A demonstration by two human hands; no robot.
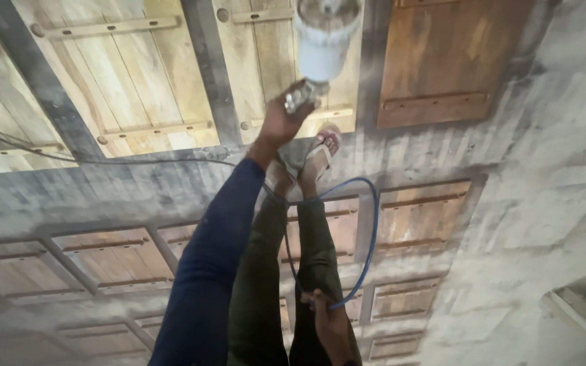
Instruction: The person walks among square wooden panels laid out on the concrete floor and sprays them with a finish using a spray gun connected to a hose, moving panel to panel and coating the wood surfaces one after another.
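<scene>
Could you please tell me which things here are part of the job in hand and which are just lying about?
In hand: spray gun in left hand; blue hose in right hand; wooden panels beneath the gun.
Lying about: grey cable; floor.

- The floor (551, 135) is grey concrete, dusted pale with spray marks in the shape of panels.
- Light wooden panels (123, 74) lie flat on it in a row, cross battens facing up.
- A darker brown panel (442, 61) lies beside them.
- A sandalled foot (320, 159) stands on the concrete.
- A thin dark cable (69, 159) trails across the floor.
</scene>
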